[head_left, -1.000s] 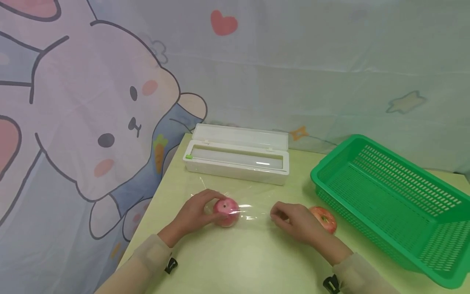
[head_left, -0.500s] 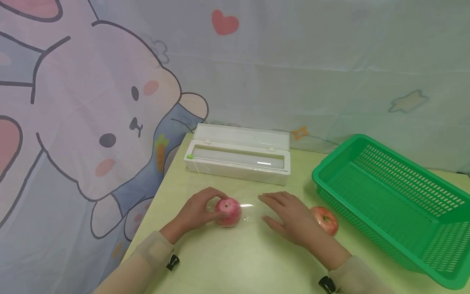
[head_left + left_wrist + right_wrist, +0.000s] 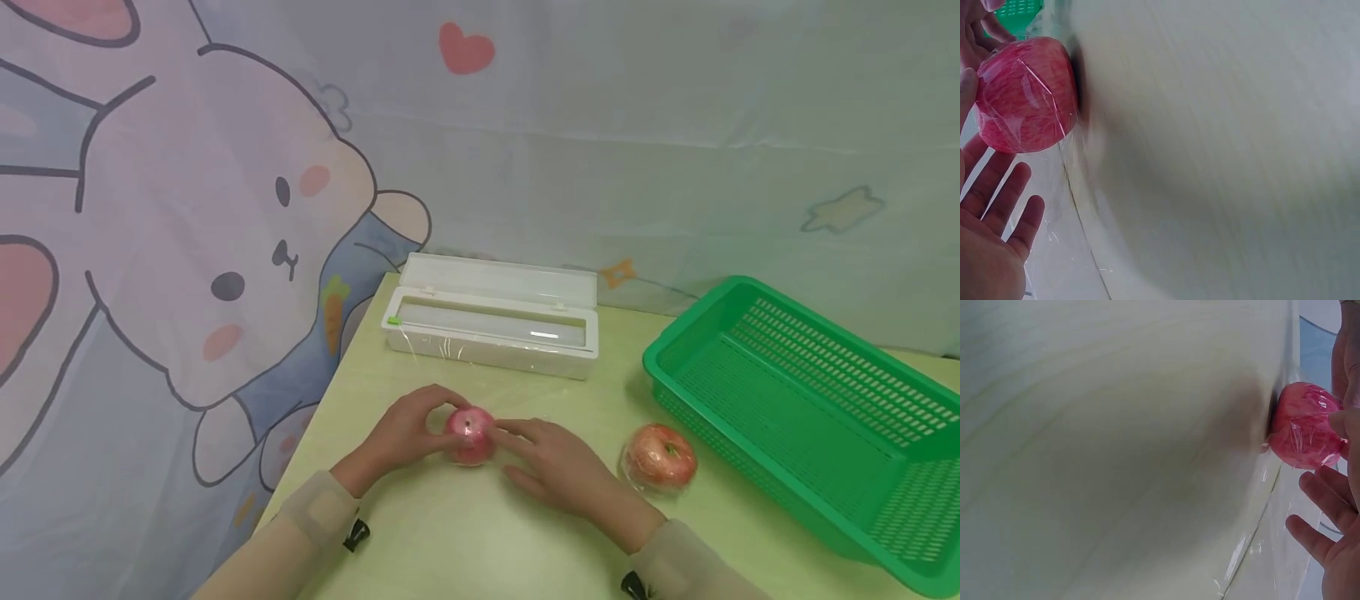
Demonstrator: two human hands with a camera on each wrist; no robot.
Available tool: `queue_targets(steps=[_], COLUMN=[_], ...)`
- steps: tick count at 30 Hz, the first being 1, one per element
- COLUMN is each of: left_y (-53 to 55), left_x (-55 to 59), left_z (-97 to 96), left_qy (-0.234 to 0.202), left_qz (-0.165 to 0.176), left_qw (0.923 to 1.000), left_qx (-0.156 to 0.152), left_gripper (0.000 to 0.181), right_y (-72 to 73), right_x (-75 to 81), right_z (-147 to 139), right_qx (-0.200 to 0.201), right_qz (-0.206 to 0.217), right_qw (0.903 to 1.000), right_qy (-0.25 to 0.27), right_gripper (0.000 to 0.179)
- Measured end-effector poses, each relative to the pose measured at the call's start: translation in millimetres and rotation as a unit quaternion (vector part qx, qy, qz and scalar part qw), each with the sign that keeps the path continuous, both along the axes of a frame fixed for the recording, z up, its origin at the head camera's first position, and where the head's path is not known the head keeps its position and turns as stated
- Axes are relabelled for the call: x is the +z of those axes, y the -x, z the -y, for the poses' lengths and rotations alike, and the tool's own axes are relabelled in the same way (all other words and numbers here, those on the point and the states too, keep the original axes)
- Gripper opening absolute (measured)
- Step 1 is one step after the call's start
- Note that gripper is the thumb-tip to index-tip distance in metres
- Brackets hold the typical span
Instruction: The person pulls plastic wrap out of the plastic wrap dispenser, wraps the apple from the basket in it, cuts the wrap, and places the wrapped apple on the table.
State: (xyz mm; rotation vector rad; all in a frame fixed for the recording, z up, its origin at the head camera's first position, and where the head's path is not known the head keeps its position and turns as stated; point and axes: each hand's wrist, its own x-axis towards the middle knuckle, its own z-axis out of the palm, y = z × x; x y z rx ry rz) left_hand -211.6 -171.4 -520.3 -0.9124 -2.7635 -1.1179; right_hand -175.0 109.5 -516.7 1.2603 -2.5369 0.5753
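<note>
A pink-red apple (image 3: 474, 423) with clear plastic film over it sits on the table, its dimpled end up. My left hand (image 3: 401, 429) grips it from the left, thumb in front and fingers behind. From the right, my right hand (image 3: 558, 467) touches its side with straight fingertips. In the left wrist view the film lies creased and shiny over the apple (image 3: 1029, 100). More clear film (image 3: 1266, 550) spreads beside the apple in the right wrist view. A second red apple (image 3: 660, 458), wrapped in film, rests right of my right hand.
Behind the hands stands a white film dispenser box (image 3: 487, 354) with its clear lid (image 3: 498, 279) up and a green slider (image 3: 394, 321). A green basket (image 3: 795, 425) occupies the right of the table (image 3: 480, 533). A printed cloth (image 3: 600, 125) hangs behind.
My right hand has moved left from beside the wrapped apple to the pink apple, its fingers straightening. The second apple now shows fully. My left hand keeps its grip.
</note>
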Motion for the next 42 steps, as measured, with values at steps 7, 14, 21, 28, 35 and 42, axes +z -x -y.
queue_targets(steps=[7,14,21,28,35,42], left_y=[-2.2,-1.9,-2.5,-21.4,-41.7,-38.9], left_x=[0.7,-1.1,-4.2,-11.0,-16.1,-17.5], left_z=[-0.1,-0.7,-1.5,3.1,8.7,9.7], left_qy=[0.003,0.007,0.03,0.055,0.101,0.127], left_qz=[0.01,0.001,-0.026,-0.261,-0.411,-0.389], left_qw=[0.9999,0.9999,0.9991,0.9637,0.9047,0.911], left_qx=[0.011,0.013,0.016,0.01,-0.05,-0.048], left_gripper=[0.044,0.042,0.046,0.048,0.034,0.055], right_y=[-0.8,-1.8,-3.2,-4.3,-2.1,0.1], right_x=[-9.7,-18.5,-24.9,-25.3,-25.3,-24.2], right_z=[5.3,8.6,9.5,11.2,10.8,12.5], right_qx=[-0.021,-0.009,-0.009,-0.008,-0.028,-0.025], right_qz=[-0.01,-0.022,-0.026,-0.024,-0.029,-0.01], right_qw=[0.9996,0.9994,0.9989,0.9978,0.9978,0.9976], right_qy=[0.015,0.024,0.038,0.061,0.052,0.064], right_gripper=[0.067,0.069,0.066,0.063,0.064,0.062])
